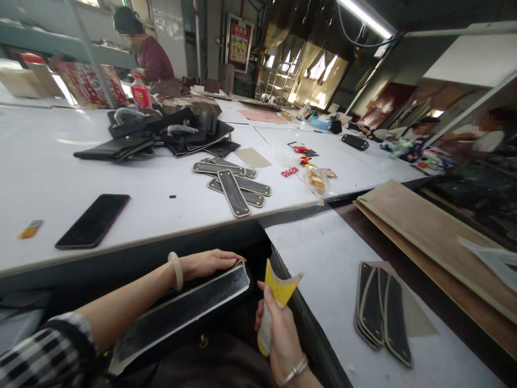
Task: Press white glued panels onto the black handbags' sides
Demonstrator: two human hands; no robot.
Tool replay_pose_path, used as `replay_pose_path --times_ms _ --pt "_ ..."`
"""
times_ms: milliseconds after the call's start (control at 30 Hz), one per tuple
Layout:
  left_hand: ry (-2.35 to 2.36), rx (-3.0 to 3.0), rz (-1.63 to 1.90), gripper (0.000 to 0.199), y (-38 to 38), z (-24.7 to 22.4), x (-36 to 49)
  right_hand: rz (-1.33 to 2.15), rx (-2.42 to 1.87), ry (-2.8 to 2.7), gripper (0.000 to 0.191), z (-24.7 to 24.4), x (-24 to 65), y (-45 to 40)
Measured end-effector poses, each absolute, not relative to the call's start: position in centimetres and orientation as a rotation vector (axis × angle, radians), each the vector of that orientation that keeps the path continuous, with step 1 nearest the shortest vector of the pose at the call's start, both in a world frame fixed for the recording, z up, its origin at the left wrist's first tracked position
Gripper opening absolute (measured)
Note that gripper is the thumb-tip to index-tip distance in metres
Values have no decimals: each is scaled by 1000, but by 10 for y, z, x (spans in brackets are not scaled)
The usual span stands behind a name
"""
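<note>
On my lap lies a black bag (189, 312), its long narrow dark base turned up and edged by a pale rim. My left hand (212, 263) lies flat along the base's far edge, fingers stretched toward the right corner; its thumb is hidden. My right hand (278, 331) is wrapped round a yellow scraper-like piece (280, 285) with a curved notch at its top end, held upright just right of the bag and apart from it. Dark rounded strips (234, 193) with pale edges and metal studs lie in a loose pile on the white table (161, 215).
Several similar strips (371, 307) lie on the right table beside brown boards (436, 242). A phone (93, 221) and a lighter-like orange piece (31, 229) are at the left. Black bags (161, 132) are heaped behind, near wrapped snacks (317, 180). A person (153, 56) works beyond.
</note>
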State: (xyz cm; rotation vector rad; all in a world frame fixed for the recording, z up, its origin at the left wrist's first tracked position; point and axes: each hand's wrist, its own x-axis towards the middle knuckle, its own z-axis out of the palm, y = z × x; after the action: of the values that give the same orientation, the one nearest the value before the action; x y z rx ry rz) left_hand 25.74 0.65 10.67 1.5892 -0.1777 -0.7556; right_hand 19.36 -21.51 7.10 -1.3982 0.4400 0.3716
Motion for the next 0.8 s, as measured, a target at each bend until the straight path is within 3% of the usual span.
replay_pose_path --times_ms 333,600,700,800 --pt "-296 1687 -749 59 9 103 254 381 -1616 158 59 55 217 -197" --pt "-352 1919 -746 52 10 105 256 184 -1902 -92 49 60 215 -188" --pt "-327 1965 -748 53 10 107 252 262 -1852 -30 55 61 214 -190" --pt "-307 1999 -726 51 9 108 248 553 -1664 101 65 58 222 -194"
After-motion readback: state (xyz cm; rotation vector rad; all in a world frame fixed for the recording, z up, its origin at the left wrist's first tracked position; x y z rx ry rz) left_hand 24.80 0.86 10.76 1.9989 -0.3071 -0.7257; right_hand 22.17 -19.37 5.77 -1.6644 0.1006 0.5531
